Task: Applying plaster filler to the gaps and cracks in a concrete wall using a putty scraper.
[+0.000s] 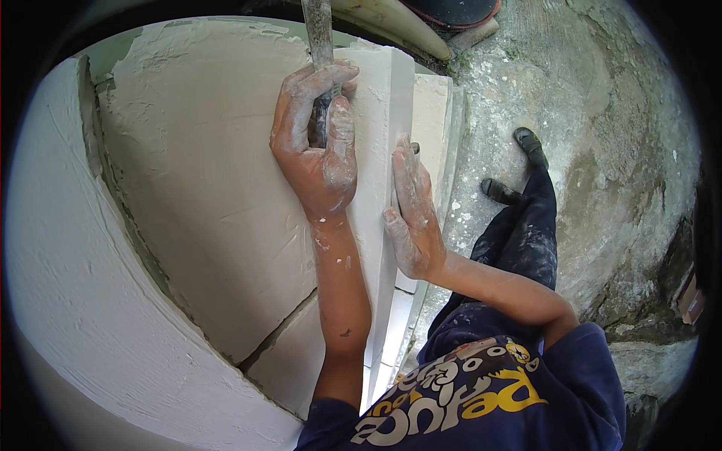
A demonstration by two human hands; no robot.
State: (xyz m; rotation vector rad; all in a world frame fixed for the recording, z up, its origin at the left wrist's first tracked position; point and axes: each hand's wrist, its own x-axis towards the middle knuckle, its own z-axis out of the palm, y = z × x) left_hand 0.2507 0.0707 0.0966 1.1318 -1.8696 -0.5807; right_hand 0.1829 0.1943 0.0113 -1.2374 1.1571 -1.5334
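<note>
My left hand (335, 165), dusted with white powder, is closed around the handle of a long, plaster-crusted metal tool (319, 30), whose flat shaft points away from me. Beneath it lies a long white board or block (373, 105) with a straight raised edge. My right hand (414, 218) is stretched out with fingers together, its palm side against that edge; a small dark object (414, 148) peeks out behind its fingertips, too hidden to name. A cream plastered surface (188, 165) with cracks or seams lies to the left of both hands.
A white wall surface (68, 248) curves along the left. On the right is a stained concrete floor (617, 128), with my legs and dark footwear (531, 146) on it. At the top are a dark container (451, 11) with a red rim and pale pipes (391, 26).
</note>
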